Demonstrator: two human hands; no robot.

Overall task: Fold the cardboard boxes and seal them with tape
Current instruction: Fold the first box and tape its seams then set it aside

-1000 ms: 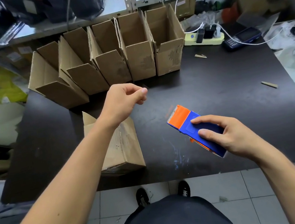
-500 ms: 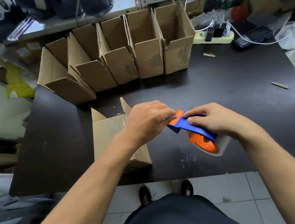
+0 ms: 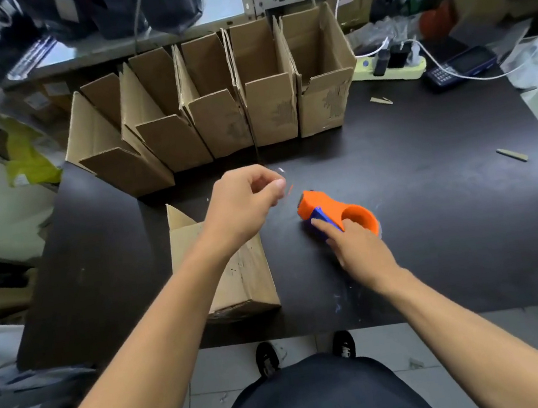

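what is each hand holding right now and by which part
The right hand grips the orange and blue tape dispenser by its blue handle. The left hand appears to pinch clear tape, barely visible.

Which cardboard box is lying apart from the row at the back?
The box under the left forearm, near the table's front edge. The other five stand upright, open-topped, side by side at the back.

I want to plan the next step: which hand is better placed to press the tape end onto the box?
Left hand: it pinches clear tape directly above the box. Right hand holds the dispenser.
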